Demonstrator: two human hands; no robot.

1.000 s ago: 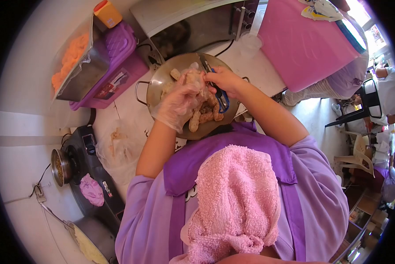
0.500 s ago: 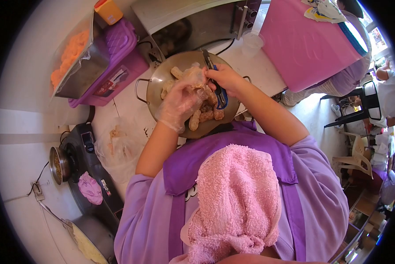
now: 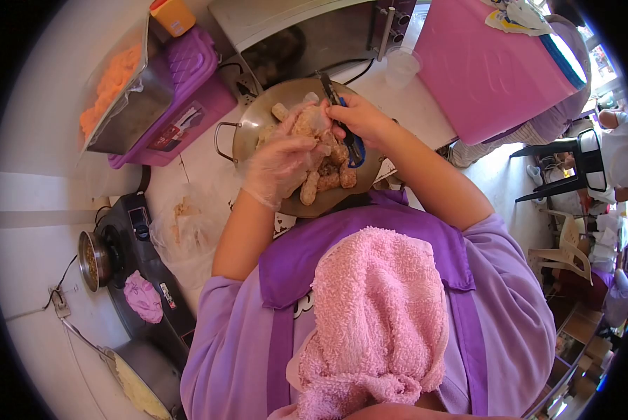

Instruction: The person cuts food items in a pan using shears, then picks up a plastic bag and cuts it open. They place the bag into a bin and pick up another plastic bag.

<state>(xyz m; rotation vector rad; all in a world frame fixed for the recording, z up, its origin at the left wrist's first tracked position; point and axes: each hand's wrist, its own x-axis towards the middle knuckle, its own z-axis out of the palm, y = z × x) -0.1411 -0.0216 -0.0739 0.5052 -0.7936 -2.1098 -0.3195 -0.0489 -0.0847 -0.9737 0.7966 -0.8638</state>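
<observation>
A wide metal wok [image 3: 247,136] holds several short brown sausages [image 3: 347,176]. Over it, my left hand [image 3: 279,164], in a clear plastic glove, is closed around a pale brown sausage piece [image 3: 308,124]. Its fingers are partly blurred. My bare right hand [image 3: 359,119] meets the left one at that piece, its thumb and fingers pinched together. It also grips what looks like black-and-blue scissors [image 3: 354,150], with a blue loop pointing toward me. Some of the wok's contents are hidden under my hands.
Behind the wok stands an oven [image 3: 310,49]. A purple bin [image 3: 188,105] and a metal tray of orange food [image 3: 114,87] are at left, above a black stove [image 3: 135,231]. A pink box [image 3: 489,70] stands right. A plastic bag [image 3: 188,234] lies beside the wok.
My left hand has shifted slightly and turned, with its fingers now stretched further across toward the right hand. The right hand and scissors have barely moved.
</observation>
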